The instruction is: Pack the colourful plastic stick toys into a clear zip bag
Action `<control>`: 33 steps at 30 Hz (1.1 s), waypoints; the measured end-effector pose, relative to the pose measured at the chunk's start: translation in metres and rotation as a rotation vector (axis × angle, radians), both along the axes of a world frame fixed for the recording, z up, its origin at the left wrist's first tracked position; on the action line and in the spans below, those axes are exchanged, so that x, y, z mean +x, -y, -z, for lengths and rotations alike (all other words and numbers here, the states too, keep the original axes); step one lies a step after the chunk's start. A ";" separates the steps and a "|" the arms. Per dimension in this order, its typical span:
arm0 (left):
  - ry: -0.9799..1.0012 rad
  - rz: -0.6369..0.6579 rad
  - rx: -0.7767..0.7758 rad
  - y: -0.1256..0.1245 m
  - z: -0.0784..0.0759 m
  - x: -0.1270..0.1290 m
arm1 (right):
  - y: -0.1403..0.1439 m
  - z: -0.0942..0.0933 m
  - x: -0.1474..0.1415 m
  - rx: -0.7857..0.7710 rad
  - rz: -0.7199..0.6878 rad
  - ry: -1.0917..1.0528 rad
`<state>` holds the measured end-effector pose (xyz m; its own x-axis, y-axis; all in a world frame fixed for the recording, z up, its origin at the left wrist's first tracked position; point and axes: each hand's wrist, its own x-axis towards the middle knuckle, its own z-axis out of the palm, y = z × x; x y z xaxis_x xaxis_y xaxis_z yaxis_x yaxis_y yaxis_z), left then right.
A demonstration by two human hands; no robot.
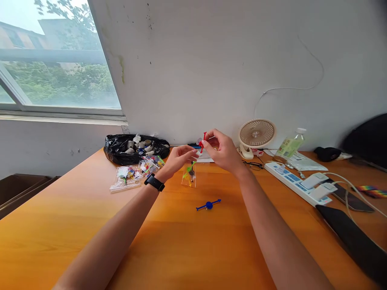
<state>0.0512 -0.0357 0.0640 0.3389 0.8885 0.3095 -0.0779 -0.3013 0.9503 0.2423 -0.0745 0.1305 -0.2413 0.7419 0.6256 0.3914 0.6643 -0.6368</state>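
My right hand (222,150) is closed, pinching a red plastic spinner arrow (204,141) upright between thumb and fingers. A small translucent round piece (199,141) shows beside the arrow. My left hand (178,158), with a black watch on its wrist, reaches toward the arrow's lower end. Its fingertips are pressed together near a small whitish bit that is too small to name. Under the hands lies a clear plastic bag (189,176) with green, yellow and dark pieces. Closer to me, a blue spinner arrow (209,205) rests flat on the wooden table (181,245).
Back left, a black plastic bag (113,151) holds grey rolls and scraps, with clear bags of colourful parts (125,177) before it. On the right are a fan (256,135), glasses (253,164), a bottle (290,146), a power strip (292,181) with cables, and a phone (353,197).
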 end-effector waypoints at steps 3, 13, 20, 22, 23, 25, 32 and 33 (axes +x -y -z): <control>-0.037 -0.054 0.046 -0.001 -0.006 -0.005 | 0.001 0.003 -0.005 0.032 0.004 0.091; -0.136 -0.159 0.123 -0.004 -0.017 -0.016 | -0.003 0.003 0.010 -0.007 0.142 0.403; -0.179 -0.168 0.148 -0.010 -0.016 -0.021 | 0.010 -0.002 0.011 -0.593 -0.308 0.833; -0.185 -0.168 0.151 -0.010 -0.016 -0.022 | 0.007 0.015 -0.002 -0.776 -0.483 1.017; -0.190 -0.169 0.154 -0.010 -0.017 -0.023 | 0.005 0.024 -0.010 -0.854 -0.520 1.084; -0.202 -0.165 0.164 -0.009 -0.018 -0.024 | 0.000 0.042 -0.023 -0.962 -0.532 1.152; -0.208 -0.133 0.170 -0.012 -0.018 -0.027 | -0.005 0.058 -0.029 -1.071 -0.644 1.135; -0.206 -0.133 0.169 -0.012 -0.018 -0.027 | -0.004 0.058 -0.029 -1.080 -0.673 1.135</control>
<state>0.0240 -0.0236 0.0821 0.2938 0.8710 0.3938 0.1622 -0.4515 0.8774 0.2135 -0.0701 0.0724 -0.6034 0.2698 -0.7505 0.7836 0.3753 -0.4951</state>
